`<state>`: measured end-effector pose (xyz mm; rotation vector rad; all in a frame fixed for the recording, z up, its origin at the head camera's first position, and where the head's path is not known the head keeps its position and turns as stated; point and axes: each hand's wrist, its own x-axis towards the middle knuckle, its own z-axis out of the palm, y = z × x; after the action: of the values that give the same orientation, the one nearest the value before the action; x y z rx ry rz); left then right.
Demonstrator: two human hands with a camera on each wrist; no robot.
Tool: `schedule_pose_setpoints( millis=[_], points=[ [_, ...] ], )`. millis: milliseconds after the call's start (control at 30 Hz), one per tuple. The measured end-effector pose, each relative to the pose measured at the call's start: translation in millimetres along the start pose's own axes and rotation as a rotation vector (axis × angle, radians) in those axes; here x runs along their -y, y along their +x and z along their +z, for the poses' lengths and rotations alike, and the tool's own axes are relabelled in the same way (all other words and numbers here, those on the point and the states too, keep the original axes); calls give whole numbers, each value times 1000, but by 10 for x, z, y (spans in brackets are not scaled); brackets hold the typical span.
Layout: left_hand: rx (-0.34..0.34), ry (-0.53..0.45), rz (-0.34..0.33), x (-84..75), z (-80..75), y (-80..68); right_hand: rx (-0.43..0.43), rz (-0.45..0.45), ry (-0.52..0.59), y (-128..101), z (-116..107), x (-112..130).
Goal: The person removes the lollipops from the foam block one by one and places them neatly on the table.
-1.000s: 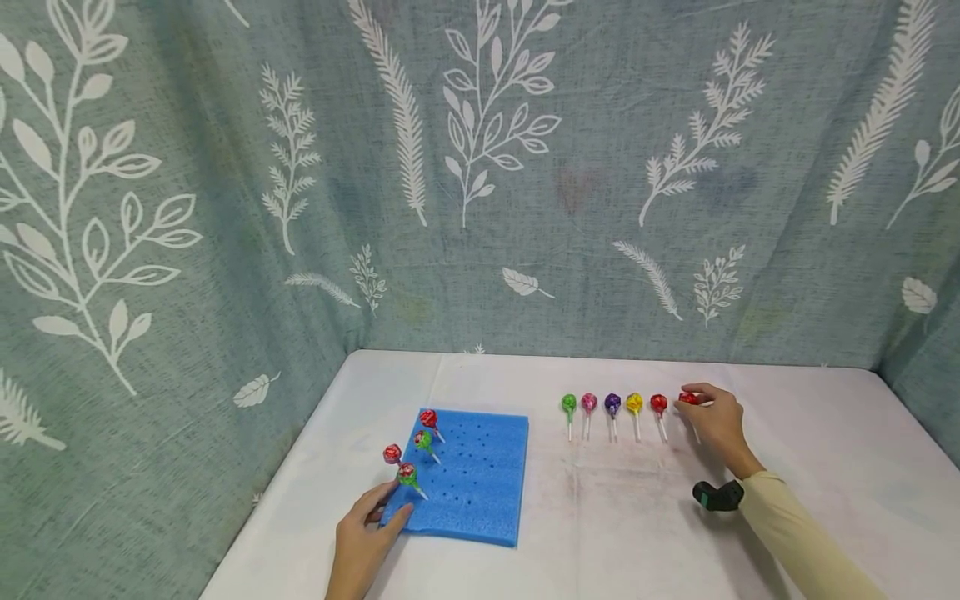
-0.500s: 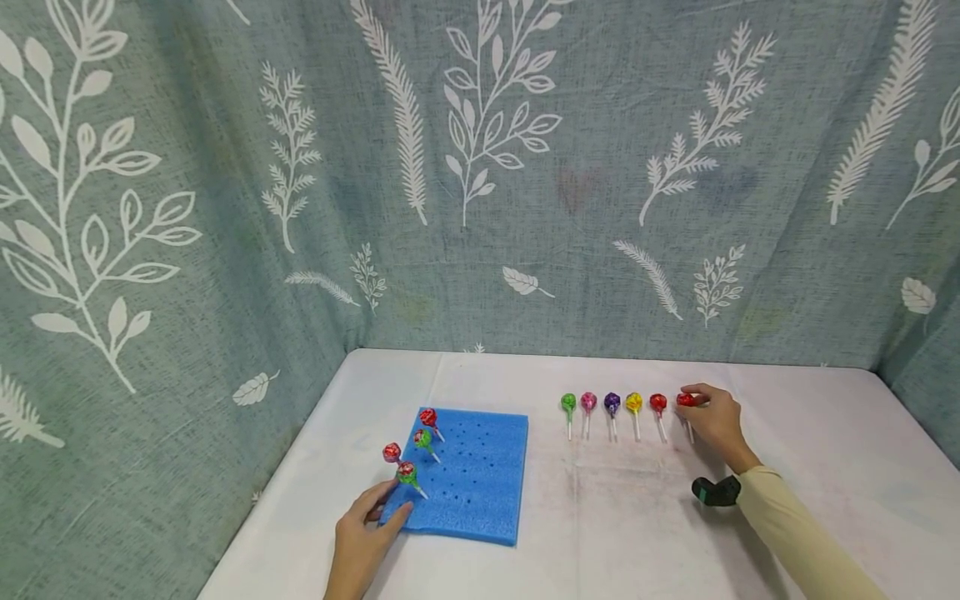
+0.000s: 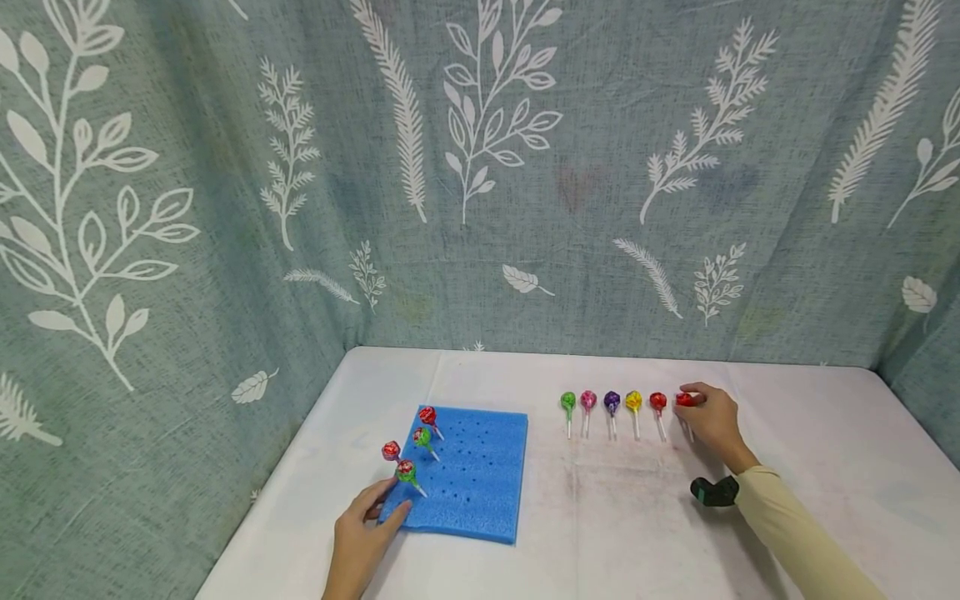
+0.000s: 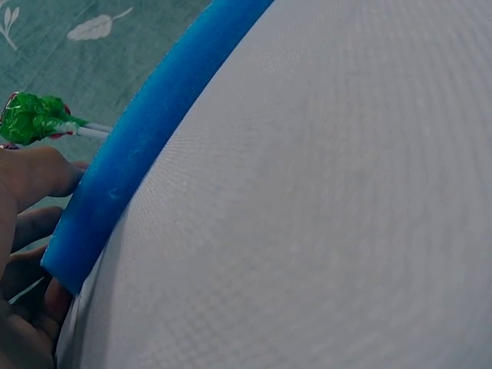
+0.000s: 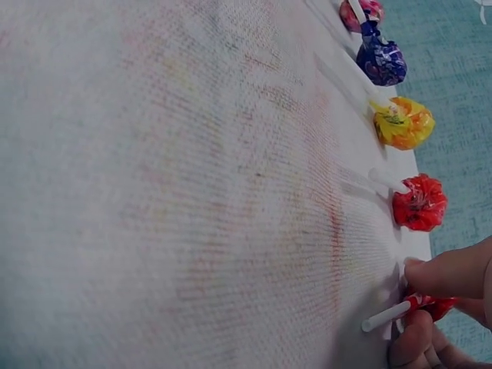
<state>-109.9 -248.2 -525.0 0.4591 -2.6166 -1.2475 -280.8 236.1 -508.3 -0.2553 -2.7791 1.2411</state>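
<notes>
My left hand (image 3: pixel 358 533) grips the near left corner of a blue foam board (image 3: pixel 480 475), thumb and fingers around its edge. Several lollipops stick up from the board's left side, among them a green-and-red one (image 3: pixel 406 472) close to my fingers. At the right end of a row on the table, my right hand (image 3: pixel 716 427) pinches a red lollipop (image 3: pixel 684 400) by its wrapped head. Its white stick (image 5: pixel 387 316) points away from the fingers in the right wrist view. Beside it lies another red lollipop (image 3: pixel 658 402).
Further left in the row lie yellow (image 3: pixel 633 402), purple (image 3: pixel 612 402), pink (image 3: pixel 588 401) and green (image 3: pixel 568 402) lollipops. Small holes dot the foam board. A patterned green curtain (image 3: pixel 480 275) hangs behind the white table (image 3: pixel 615 525). A black device (image 3: pixel 714 492) sits at my right wrist.
My right hand has shifted very slightly left, its fingers staying at the red lollipop. The left hand keeps its hold on the board, and the lollipops in the row stay put.
</notes>
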Motion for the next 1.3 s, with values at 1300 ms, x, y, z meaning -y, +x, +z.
schedule_pose_setpoints(
  millis=[1300],
  points=[
    [11, 9, -25, 28, 16, 25, -156, -200, 114, -137, -11, 328]
  ],
)
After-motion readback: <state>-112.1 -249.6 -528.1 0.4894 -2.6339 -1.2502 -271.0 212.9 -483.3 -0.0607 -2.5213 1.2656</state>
